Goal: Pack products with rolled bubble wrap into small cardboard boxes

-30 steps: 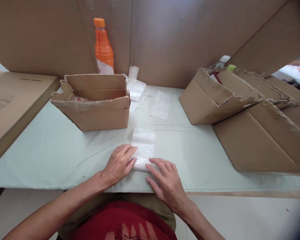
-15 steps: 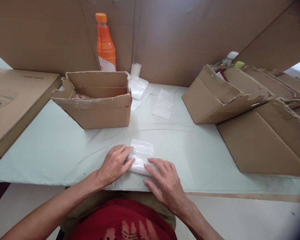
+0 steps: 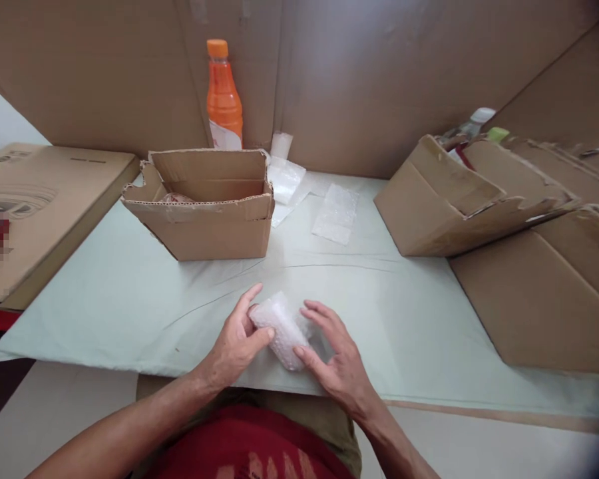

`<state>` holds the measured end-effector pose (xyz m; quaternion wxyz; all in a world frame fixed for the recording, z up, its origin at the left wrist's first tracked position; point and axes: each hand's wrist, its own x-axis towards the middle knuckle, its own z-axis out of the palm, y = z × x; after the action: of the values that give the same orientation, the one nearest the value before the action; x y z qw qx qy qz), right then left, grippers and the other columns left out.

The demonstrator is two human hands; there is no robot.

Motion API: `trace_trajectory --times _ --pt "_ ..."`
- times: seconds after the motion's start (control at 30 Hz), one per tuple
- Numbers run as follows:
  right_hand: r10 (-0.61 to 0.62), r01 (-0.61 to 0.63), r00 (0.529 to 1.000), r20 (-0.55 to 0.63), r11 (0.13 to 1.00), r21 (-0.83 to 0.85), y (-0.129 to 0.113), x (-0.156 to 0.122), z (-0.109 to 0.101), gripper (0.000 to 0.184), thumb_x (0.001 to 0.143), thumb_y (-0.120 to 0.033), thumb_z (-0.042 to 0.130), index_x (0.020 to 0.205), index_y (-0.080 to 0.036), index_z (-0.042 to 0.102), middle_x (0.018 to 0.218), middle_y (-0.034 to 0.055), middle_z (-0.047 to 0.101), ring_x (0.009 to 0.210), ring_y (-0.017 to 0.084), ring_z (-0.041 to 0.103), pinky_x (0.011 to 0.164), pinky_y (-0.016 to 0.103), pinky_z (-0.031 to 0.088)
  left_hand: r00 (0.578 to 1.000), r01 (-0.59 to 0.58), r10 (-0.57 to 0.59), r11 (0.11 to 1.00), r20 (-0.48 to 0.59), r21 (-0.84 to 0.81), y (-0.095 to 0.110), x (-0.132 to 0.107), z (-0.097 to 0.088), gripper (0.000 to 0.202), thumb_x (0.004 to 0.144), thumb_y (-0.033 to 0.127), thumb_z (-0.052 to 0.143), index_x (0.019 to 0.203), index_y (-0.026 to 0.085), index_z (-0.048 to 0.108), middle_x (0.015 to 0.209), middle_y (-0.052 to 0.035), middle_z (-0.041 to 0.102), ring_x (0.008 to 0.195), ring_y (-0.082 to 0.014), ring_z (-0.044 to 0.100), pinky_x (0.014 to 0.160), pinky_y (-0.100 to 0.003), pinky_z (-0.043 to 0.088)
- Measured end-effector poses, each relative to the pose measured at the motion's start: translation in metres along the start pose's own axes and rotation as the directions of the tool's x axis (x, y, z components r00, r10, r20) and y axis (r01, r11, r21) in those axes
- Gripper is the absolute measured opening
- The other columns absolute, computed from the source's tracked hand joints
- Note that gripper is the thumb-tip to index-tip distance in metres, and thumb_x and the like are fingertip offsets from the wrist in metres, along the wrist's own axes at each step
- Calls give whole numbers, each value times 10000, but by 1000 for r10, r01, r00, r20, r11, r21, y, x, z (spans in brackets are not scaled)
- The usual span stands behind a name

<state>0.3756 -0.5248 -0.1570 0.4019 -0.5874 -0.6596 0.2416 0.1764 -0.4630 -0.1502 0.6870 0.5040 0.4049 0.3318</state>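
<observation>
Honestly the bubble wrap (image 3: 282, 332) could spring loose if the grip slackens, since over the table's (image 3: 409, 319) near side the left hand's (image 3: 232, 344) fingers pinch it but the right hand (image 3: 340, 356) just thumbs it, fingers spread.

Bubble wrap (image 3: 282, 332) folded smaller, now tilted, gripped
</observation>
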Motion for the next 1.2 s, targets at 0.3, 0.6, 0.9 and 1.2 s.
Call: trace_trajectory --times 0.3,0.6,0.9,1.2 --pt "7 7 959 283 999 -50 -10 16 -12 155 899 -362 650 958 -221 680 868 38 740 768 207 689 706 317 573 976 -215 160 825 149 523 -3 -6 -6 762 787 153 622 1508 187 377 977 -34 684 803 -163 642 754 -279 552" --pt "-196 201 979 56 974 -107 -61 99 -54 151 915 -360 669 816 -248 648 686 -25 653 584 135 613 546 235 506 397 -491 904 64 158 869 88 14 -87 748 855 190 687 1524 226 355 1424 -169 523 1362 -325 483 1116 -513 446" --pt "-477 362 855 -202 830 -425 -125 216 -50 170 907 -425 680 958 -263 696 832 0 723 692 164 658 603 281 520 266 -434 917 -161 296 887 102 49 -152 710 813 -18 572 1466 211 412 957 -37 735 939 -203 710 1033 -506 505" --pt "-96 608 790 606 250 -754 -126 310 49 141 851 -78 595 831 -166 703 793 97 752 716 239 715 576 289 453 249 -483 923 -144 293 864 84 47 -159 644 788 -35 616 1381 173 474 941 -47 756 961 -203 707 1075 -525 466"
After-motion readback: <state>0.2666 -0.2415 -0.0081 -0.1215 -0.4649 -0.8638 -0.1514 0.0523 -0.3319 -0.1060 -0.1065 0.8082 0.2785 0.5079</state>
